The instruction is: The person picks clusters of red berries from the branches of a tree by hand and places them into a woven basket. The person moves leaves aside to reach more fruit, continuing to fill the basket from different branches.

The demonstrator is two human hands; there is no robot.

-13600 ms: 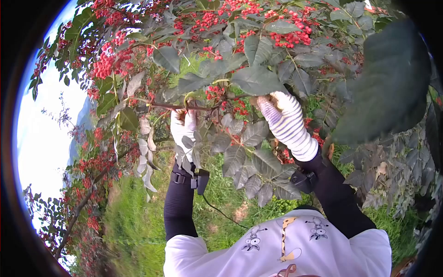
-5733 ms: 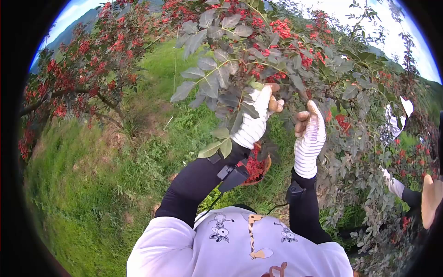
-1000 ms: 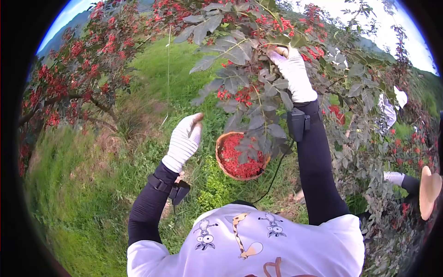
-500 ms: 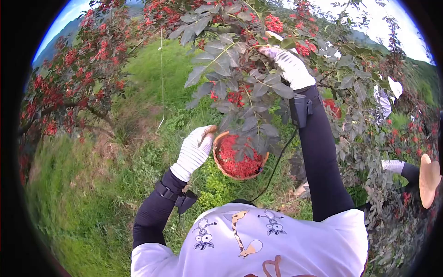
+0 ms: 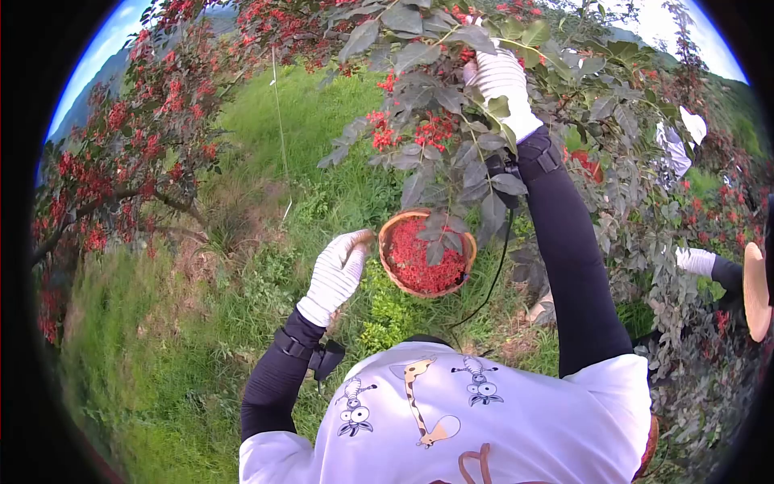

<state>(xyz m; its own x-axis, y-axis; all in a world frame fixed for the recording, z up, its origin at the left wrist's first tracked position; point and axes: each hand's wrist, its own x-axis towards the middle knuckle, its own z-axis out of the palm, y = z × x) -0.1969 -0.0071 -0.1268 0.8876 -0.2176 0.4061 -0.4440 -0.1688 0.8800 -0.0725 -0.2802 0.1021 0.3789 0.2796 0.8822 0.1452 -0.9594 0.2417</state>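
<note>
My left hand [image 5: 337, 270], in a white striped glove, is held just left of the basket with its thumb and fingers pressed together; whether anything is between the fingertips is too small to tell. My right hand [image 5: 500, 79], gloved alike, reaches up among the leaves of a branch [image 5: 459, 105], its fingers partly hidden by foliage. Clusters of red berries [image 5: 434, 131] hang below and left of it. Under the branch, a round woven basket [image 5: 390, 269] holds many red berries [image 5: 415, 256], with some leaves hanging over it.
Another berry tree [image 5: 121, 177] stands on the left. A thin string [image 5: 280, 121] hangs near the grass. At the right edge are a co-worker's gloved hand [image 5: 695, 261] and a straw hat [image 5: 756, 292]. A black cable [image 5: 488, 298] runs beside the basket.
My right hand has moved up and its wrist has turned, with the branch shifted around it. The basket appears slightly higher and farther right. My left hand has moved little, keeping its pinch.
</note>
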